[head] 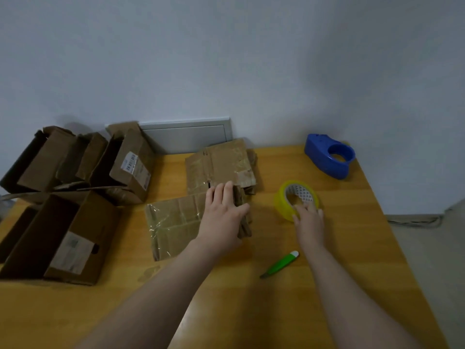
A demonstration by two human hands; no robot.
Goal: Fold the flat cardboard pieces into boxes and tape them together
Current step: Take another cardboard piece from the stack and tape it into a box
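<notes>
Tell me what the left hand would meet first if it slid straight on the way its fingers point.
Most likely the farther flat cardboard stack, lying just beyond the left hand, which rests on the nearer flat piece. Whether the two pieces overlap is unclear.

- Left hand (pixel 221 217): bare and broad across the back, four fingers and a thumb in view, knuckles soft; nails too blurred to read.
- Left forearm (pixel 161 293): bare from the wrist back, thickening steadily away from the hand until the lower edge cuts it off.
- Right hand (pixel 309 222): bare, narrower in view than the left, fingertips smeared by blur.
- Right forearm (pixel 352 298): bare behind the wrist, widening away from the hand.
</notes>
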